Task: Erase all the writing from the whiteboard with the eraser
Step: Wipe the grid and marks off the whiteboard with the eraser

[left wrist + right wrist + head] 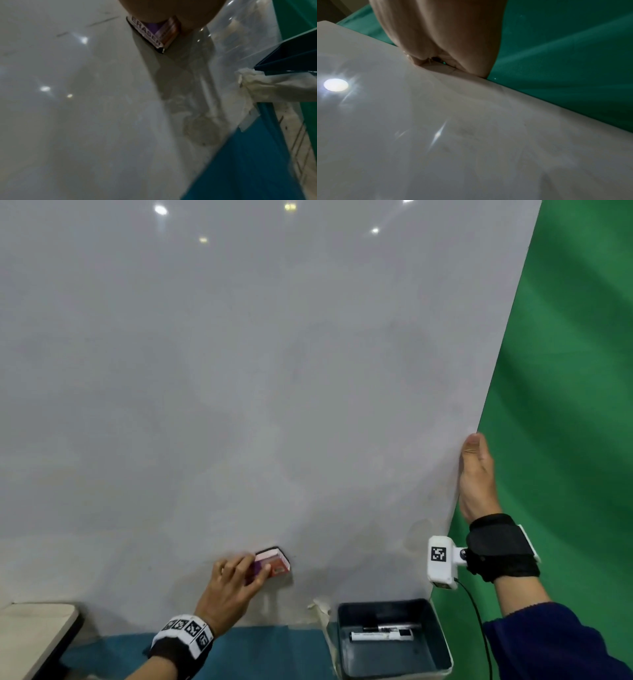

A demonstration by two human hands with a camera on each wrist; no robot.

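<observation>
Fingers point(239, 565) of the left hand point(227, 590) curl round the eraser point(274, 561), pressing it low on the whiteboard point(239, 371). Farther right, the right hand point(478, 477) pinches the whiteboard's edge.

Your left hand point(233, 583) reaches fwd, low, fingers curled round the eraser point(274, 561). Your right hand point(478, 474) is raised, thumb up, gripping the board point(239, 371) edge; both wrists strapped.

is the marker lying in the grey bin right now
Yes, the marker lies flat on the bottom of the grey bin, below the whiteboard's lower right corner.
</observation>
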